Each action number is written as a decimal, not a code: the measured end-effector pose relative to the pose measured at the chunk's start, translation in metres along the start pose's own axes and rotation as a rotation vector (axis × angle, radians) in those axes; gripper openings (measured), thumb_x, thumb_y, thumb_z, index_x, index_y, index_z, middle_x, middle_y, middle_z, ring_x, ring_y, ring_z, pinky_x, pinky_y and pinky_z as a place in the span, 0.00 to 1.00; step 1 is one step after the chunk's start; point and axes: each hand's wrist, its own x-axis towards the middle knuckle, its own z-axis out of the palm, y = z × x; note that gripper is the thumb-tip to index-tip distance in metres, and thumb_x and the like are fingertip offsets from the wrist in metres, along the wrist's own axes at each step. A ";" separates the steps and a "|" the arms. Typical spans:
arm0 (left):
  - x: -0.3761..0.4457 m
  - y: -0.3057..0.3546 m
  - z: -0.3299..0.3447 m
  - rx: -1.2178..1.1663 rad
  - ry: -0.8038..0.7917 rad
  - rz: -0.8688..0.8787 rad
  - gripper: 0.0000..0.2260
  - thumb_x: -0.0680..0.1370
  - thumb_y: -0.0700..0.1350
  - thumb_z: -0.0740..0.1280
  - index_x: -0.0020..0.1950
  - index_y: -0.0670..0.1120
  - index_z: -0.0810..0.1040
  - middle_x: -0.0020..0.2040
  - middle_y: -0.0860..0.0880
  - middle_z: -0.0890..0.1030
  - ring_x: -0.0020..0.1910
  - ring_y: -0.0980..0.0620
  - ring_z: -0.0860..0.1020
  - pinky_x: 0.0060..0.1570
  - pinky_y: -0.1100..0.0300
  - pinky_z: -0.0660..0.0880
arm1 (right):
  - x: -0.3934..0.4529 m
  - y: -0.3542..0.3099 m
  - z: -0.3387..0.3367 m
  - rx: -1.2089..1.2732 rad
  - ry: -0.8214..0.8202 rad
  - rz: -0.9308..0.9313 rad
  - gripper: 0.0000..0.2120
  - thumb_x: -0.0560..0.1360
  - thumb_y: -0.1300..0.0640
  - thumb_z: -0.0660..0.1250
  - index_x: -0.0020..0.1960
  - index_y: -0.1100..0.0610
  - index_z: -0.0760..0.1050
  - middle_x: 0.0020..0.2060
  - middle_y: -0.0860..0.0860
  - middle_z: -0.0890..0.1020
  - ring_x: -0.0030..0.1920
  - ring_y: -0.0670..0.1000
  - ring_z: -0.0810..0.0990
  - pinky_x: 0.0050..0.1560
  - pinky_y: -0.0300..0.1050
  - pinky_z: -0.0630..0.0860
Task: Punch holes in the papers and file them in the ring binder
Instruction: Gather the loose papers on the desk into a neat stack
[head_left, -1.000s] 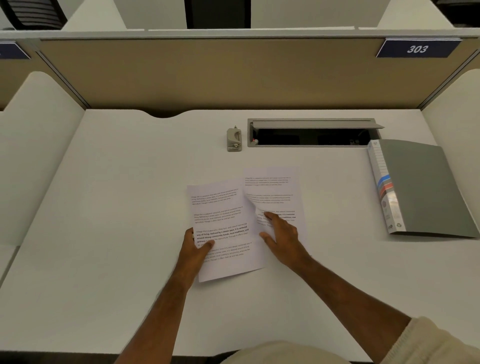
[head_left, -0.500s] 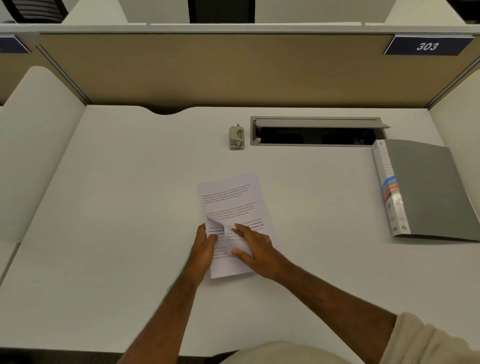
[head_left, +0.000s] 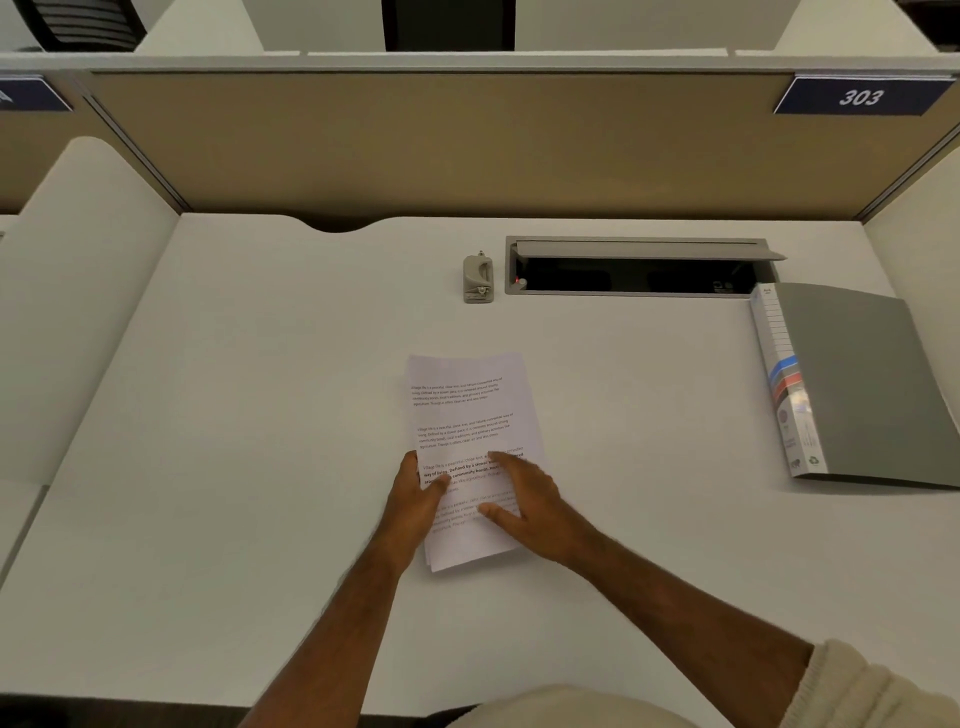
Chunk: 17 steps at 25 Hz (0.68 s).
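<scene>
Papers (head_left: 470, 415) sit stacked mid-desk, near side, lying flat on the white desk (head_left: 208, 467). Left hand (head_left: 415, 501) grips the stack's left edge, thumb curled over the top sheet. Right hand (head_left: 530, 506) rests flat on the lower right part, fingers straight, pressing down, grasping nothing.

Step in hand looks like squaring the stack before punching. Sheets aren't flush: offset edges show at the near corner. Best to jog the edges against the desk so the punched side lines up, otherwise holes won't match across sheets.

Long axis runs near-to-far, far end tilted slightly left. Text reads upright from the person's side, top of page at the far end.

Hole punch (head_left: 478, 278) sits far centre, well apart from the stack, untouched. Ring binder (head_left: 857, 384) lies closed at right, spine toward the papers, also well apart.
</scene>
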 end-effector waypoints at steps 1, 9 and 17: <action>0.000 0.001 -0.001 -0.008 -0.004 0.008 0.19 0.83 0.41 0.67 0.72 0.53 0.69 0.67 0.51 0.79 0.61 0.51 0.80 0.56 0.55 0.81 | 0.001 0.008 -0.005 -0.014 0.102 0.029 0.34 0.77 0.44 0.68 0.77 0.53 0.60 0.74 0.51 0.67 0.72 0.51 0.66 0.75 0.52 0.61; -0.010 0.019 -0.002 0.009 -0.123 0.098 0.19 0.82 0.48 0.68 0.72 0.58 0.70 0.65 0.56 0.82 0.58 0.52 0.84 0.55 0.49 0.84 | 0.012 0.020 -0.066 0.619 0.310 0.298 0.29 0.72 0.51 0.77 0.68 0.53 0.68 0.61 0.49 0.81 0.55 0.46 0.83 0.54 0.42 0.81; -0.013 0.084 -0.002 -0.034 -0.094 0.356 0.17 0.83 0.45 0.68 0.71 0.56 0.74 0.62 0.57 0.82 0.60 0.56 0.82 0.54 0.60 0.82 | 0.014 -0.035 -0.127 0.625 0.474 0.039 0.14 0.77 0.57 0.72 0.61 0.54 0.76 0.55 0.48 0.85 0.53 0.50 0.85 0.52 0.47 0.83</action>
